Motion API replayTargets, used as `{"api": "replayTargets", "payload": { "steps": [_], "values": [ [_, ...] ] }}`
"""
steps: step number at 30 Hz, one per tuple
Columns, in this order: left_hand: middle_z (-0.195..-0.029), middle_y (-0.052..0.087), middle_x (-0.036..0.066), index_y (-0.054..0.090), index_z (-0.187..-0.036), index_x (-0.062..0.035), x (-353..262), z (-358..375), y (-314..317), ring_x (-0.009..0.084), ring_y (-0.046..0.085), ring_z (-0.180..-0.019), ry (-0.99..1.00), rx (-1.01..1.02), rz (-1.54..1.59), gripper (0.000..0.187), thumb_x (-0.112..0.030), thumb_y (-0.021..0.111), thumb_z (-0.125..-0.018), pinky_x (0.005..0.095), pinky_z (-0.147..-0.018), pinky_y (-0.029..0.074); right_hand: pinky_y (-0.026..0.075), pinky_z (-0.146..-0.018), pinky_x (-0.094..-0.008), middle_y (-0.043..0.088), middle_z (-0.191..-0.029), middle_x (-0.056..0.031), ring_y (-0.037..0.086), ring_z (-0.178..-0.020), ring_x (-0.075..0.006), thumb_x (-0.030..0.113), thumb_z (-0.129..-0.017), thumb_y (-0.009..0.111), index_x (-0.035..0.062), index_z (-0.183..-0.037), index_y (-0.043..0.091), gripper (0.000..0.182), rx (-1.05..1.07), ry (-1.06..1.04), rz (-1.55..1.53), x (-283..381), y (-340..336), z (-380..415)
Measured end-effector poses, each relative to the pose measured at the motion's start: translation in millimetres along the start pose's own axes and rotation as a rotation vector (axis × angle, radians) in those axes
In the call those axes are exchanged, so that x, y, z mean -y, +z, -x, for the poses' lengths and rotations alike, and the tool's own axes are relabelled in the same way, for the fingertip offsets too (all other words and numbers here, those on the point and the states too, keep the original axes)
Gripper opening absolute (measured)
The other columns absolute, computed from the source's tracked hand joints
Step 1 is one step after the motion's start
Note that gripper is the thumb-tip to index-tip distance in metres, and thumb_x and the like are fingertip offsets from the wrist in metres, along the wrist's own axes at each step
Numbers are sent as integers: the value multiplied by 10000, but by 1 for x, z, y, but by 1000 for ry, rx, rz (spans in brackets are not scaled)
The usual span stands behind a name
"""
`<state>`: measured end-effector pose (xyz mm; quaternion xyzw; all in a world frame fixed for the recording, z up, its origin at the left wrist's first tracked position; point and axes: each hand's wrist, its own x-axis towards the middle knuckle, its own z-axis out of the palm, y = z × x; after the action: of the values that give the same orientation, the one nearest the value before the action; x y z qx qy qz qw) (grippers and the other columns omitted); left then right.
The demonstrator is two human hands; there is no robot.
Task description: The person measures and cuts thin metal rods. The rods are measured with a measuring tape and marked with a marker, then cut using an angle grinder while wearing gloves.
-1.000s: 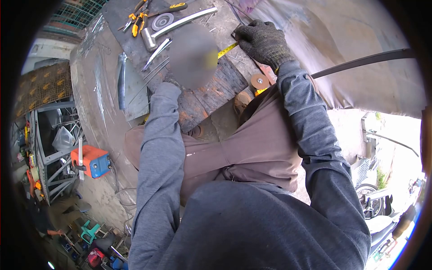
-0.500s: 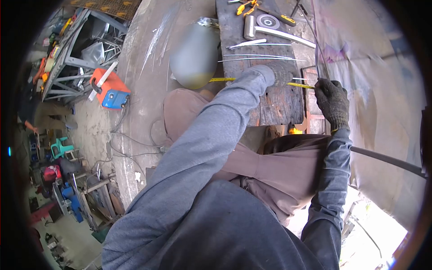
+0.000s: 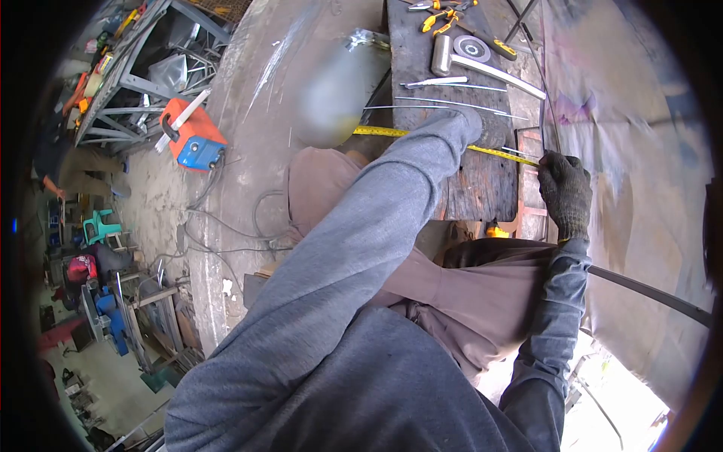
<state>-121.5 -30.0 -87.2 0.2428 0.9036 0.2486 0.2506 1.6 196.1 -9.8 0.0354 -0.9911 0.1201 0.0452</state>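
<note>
A yellow tape measure [image 3: 503,154] stretches across a dark, worn wooden board [image 3: 482,188]. My right hand [image 3: 565,194], in a dark knit glove, is closed around the tape's right end, beyond the board's edge. My left hand [image 3: 491,129], gloved too, rests over the tape and the board; its fingers are hidden behind the grey sleeve. Thin metal rods [image 3: 429,99] lie across the board just above the left hand. Further up are a white-handled marking tool [image 3: 435,81], a hammer [image 3: 443,57], a grinding disc [image 3: 472,48] and orange-handled pliers [image 3: 443,20].
An orange and blue welding machine [image 3: 193,135] stands at left, its cables trailing over the concrete. Behind it is a metal rack [image 3: 135,83] full of scrap. Another person [image 3: 56,162] is at far left. A hanging sheet [image 3: 633,188] borders the right; a green stool [image 3: 100,226] stands below left.
The view has shifted, so the board and tools appear farther right and slightly lower. More of the yellow tape shows on both sides of my left hand. My right hand keeps hold of its end.
</note>
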Motion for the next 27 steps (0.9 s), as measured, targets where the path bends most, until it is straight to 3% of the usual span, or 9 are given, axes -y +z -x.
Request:
{"api": "replayTargets", "payload": {
  "steps": [3, 6, 12, 14, 15, 16, 27],
  "values": [
    [-1294, 679, 160, 721, -1226, -155, -13, 25, -21, 347, 649, -1183, -229, -14, 87, 481, -515, 589, -934, 470, -980, 510, 503, -869, -487, 674, -1102, -68, 625, -1039, -349, 318, -908, 680, 243, -1116, 706, 223, -38, -48, 33, -1, 0, 0],
    [-1305, 674, 158, 705, -1258, -170, -25, 36, -33, 350, 641, -1189, -201, 7, 106, 565, -593, 607, -898, 481, -1000, 495, 504, -878, -485, 673, -1108, -63, 621, -1048, -348, 319, -908, 680, 244, -1120, 708, 226, -60, -59, 51, -1, -3, 0],
    [-1425, 593, 149, 638, -1337, -174, -23, 47, -37, 365, 571, -1292, -130, 46, 170, 541, -452, 597, -874, 497, -1055, 454, 504, -878, -493, 674, -1123, -60, 623, -1053, -345, 309, -906, 686, 244, -1129, 711, 234, -72, -52, 25, -10, -3, 0],
    [-1358, 637, 153, 680, -1290, -171, 30, -55, 34, 363, 606, -1249, -137, -36, 65, 517, -494, 602, -893, 485, -1036, 478, 506, -874, -495, 674, -1127, -67, 624, -1055, -341, 304, -906, 687, 247, -1133, 715, 236, -54, -52, 19, -10, -4, 0],
    [-1291, 682, 157, 722, -1243, -168, 85, -61, 56, 361, 642, -1206, -144, -120, -41, 508, -536, 607, -913, 473, -1016, 501, 506, -874, -495, 674, -1127, -67, 624, -1055, -341, 304, -906, 687, 247, -1133, 715, 236, -54, -51, 20, -9, -4, 0],
    [-1291, 682, 157, 722, -1243, -168, 82, -60, 55, 361, 642, -1206, -142, -119, -40, 508, -536, 607, -913, 473, -1016, 501, 507, -874, -492, 674, -1127, -69, 624, -1054, -340, 304, -904, 689, 247, -1131, 717, 236, -63, -43, 7, -8, -4, 1],
    [-1294, 680, 135, 713, -1245, -167, 76, -33, 35, 333, 634, -1204, 275, 24, 105, 455, -461, 658, -902, 449, -1033, 481, 494, -912, -513, 670, -1186, -53, 626, -1110, -332, 371, -893, 676, 279, -1164, 718, 289, 7, 69, 65, -20, 2, 0]
  ]
}}
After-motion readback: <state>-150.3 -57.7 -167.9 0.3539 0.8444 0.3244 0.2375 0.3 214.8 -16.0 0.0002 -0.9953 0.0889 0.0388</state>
